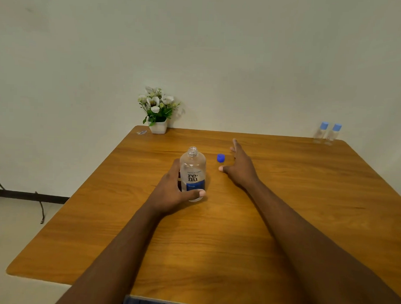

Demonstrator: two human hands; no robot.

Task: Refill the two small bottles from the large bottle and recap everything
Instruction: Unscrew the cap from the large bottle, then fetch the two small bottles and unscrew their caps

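Note:
The large clear bottle (192, 172) with a blue and white label stands upright and uncapped near the table's middle. My left hand (171, 191) grips its lower body, thumb across the front. Its blue cap (220, 157) lies on the table just right of it. My right hand (240, 164) hovers or rests beside the cap with straight fingers, holding nothing. Two small clear bottles (320, 132) (332, 134) with light blue caps stand side by side at the table's far right corner.
A white pot of white flowers (158, 111) stands at the far left corner of the wooden table (214, 243), with a small wrapper (141, 132) beside it. A wall rises right behind the table. A dark cable (39, 205) trails over the floor at left.

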